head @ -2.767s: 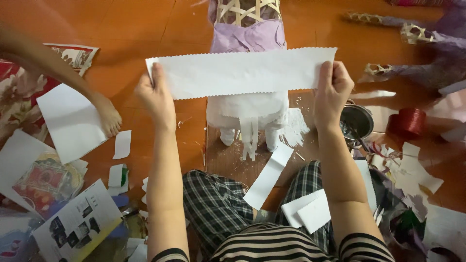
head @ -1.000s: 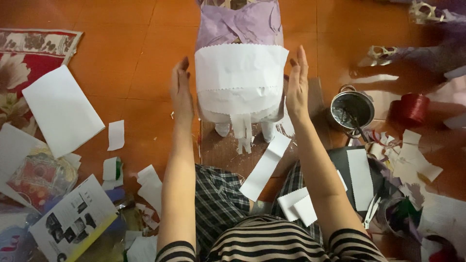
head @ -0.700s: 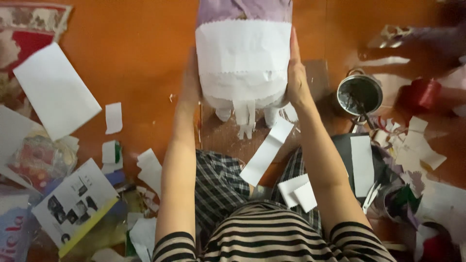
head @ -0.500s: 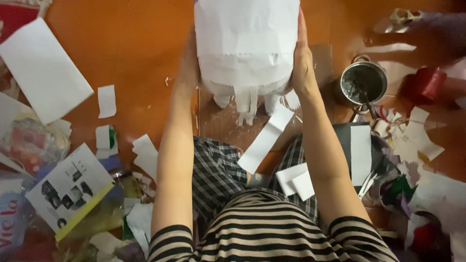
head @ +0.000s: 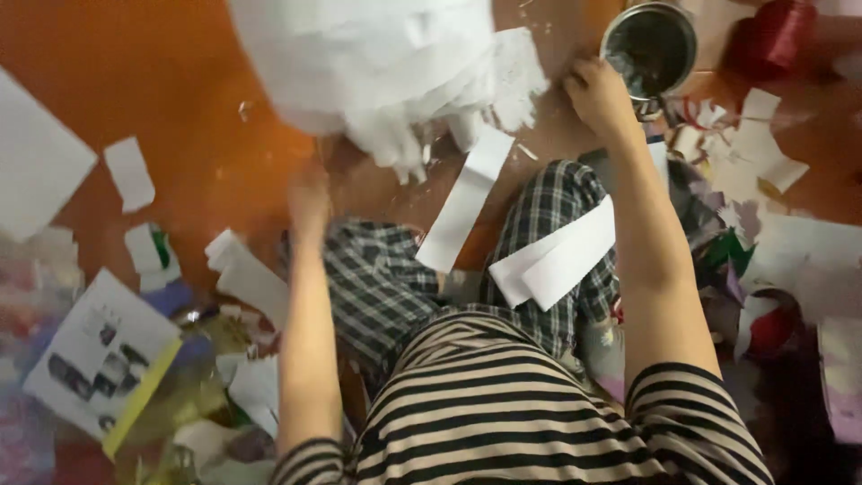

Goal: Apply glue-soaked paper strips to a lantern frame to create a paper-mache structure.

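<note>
A large form covered in white paper strips (head: 377,63) fills the top middle, with ragged strips hanging off its lower edge. My left hand (head: 310,202) is blurred, just below that edge and over the orange floor, apart from the form. My right hand (head: 597,94) is off to the right with its fingers curled, against the rim of a small metal pot (head: 648,45). Whether it holds anything is hidden. A long white paper strip (head: 462,202) lies on the floor between my knees. Folded white strips (head: 561,256) rest on my right leg.
White paper scraps (head: 130,171) and a printed sheet (head: 99,359) litter the floor at left. A red spool (head: 777,31) stands right of the pot, with more cut paper (head: 745,144) and coloured scraps along the right side.
Both hands have come off the sides of the white form. My right hand went right to the metal pot, my left dropped below the form. The view has tilted down and closer.
</note>
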